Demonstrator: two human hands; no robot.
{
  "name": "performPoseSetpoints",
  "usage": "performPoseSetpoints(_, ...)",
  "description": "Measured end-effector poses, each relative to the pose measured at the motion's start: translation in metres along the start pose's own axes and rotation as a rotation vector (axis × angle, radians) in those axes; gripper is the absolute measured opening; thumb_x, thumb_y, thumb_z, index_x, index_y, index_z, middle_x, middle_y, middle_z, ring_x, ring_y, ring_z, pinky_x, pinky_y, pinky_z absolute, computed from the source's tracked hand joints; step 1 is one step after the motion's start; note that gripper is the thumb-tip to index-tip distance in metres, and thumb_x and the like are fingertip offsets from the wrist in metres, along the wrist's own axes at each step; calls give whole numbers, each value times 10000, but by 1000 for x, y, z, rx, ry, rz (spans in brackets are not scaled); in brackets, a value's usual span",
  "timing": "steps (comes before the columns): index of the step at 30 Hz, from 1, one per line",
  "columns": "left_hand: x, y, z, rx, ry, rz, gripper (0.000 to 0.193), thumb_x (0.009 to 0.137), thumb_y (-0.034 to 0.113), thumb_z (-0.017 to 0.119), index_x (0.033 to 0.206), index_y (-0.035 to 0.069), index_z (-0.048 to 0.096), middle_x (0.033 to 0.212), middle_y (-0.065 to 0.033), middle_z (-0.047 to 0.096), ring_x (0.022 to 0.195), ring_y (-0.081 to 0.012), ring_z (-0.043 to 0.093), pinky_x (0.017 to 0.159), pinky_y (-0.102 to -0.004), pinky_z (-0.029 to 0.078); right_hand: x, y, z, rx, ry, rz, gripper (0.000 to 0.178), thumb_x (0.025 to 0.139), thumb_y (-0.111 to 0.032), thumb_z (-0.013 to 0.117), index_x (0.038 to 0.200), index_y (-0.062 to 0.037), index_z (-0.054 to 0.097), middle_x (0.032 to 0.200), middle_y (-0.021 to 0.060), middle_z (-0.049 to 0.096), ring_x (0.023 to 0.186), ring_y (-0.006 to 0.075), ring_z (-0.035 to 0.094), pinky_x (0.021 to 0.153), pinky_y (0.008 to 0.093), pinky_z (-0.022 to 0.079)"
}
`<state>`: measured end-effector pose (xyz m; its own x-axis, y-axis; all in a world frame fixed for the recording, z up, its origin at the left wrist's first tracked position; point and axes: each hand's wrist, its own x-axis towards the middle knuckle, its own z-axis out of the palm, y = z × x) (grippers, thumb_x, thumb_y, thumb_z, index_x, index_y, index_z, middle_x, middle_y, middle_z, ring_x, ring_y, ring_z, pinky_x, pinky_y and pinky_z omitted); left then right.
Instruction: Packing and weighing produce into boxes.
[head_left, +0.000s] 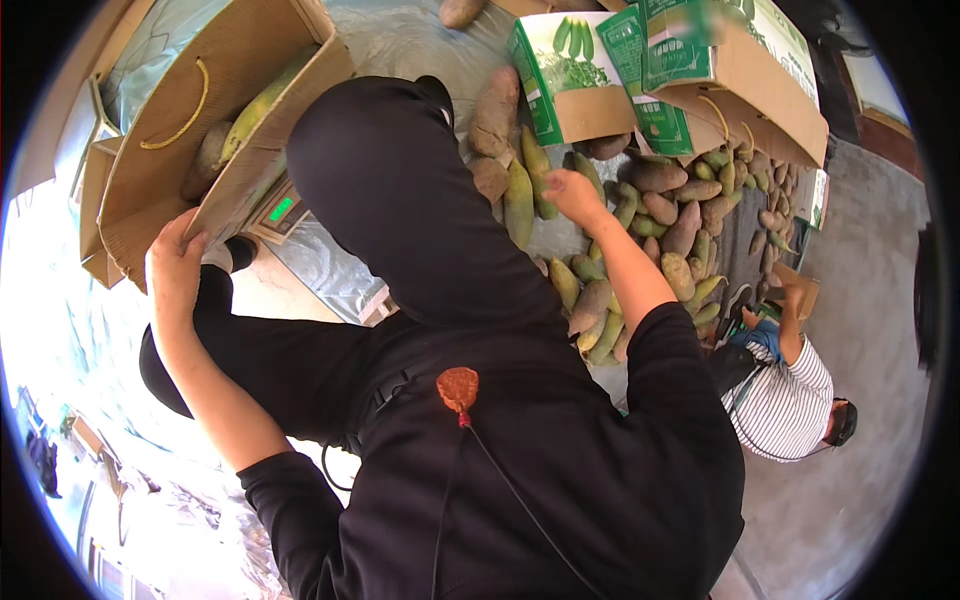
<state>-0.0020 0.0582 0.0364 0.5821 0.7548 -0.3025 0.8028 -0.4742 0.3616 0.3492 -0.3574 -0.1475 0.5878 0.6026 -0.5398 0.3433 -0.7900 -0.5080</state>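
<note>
My left hand (176,266) grips the near edge of a tall open cardboard box (165,170), its fingers bent over the rim. In that box lie a green radish (256,112) and a brown, soil-coated one (207,160). A yellow cord handle (190,115) loops from its inner wall. A scale (282,209) with a lit green display shows beside the box's base. Over the radish pile (680,230) hovers my right hand (574,197), close to a long green radish (537,165). Its fingers are small and blurred, and I cannot see whether they touch it.
Green-and-white printed cartons (572,80) stand beyond the pile, with a larger tilted carton (735,85) at right. Clear plastic sheeting (400,45) covers the ground ahead. A co-worker in a striped shirt (785,405) bends down at the right. My bent knee (370,150) rises between my hands.
</note>
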Motion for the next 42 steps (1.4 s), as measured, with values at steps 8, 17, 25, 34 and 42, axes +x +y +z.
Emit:
performPoseSetpoints(8,3,3,0,-52,-3,-70,348,777,45,610,1124,46,638,1020,-124,669,928,-234,637,844,-316,462,-58,94,52,-381,-208,206,325,780,-206,638,1080,-82,621,1138,181,600,1045,331,582,882,420,469)
performPoseSetpoints(17,-2,1,0,-21,44,-46,350,754,55,627,1103,72,652,1029,-149,660,952,-277,635,853,-335,466,-102,80,57,-642,-131,777,549,753,-248,709,1244,-176,475,1273,76,460,1227,291,431,928,484,440)
performPoseSetpoints(25,-13,13,-13,6,72,-77,303,755,93,641,1055,54,658,987,-159,650,937,-316,619,824,-357,470,-133,173,84,79,146,1234,876,661,-378,810,1347,-66,364,1386,160,426,1253,319,447,999,444,405)
performPoseSetpoints(34,-16,10,-9,41,95,-84,284,757,100,648,1040,74,663,979,-151,645,952,-339,601,834,-404,466,-143,123,80,-186,36,1094,819,599,-279,853,1240,-2,426,1238,189,522,1163,341,513,927,430,470)
performPoseSetpoints(42,-11,11,-8,42,107,-73,255,759,103,651,1012,81,673,955,-133,637,929,-330,603,824,-412,471,-88,66,41,60,259,316,771,555,-138,838,1197,4,433,1184,202,497,1095,374,501,929,423,419)
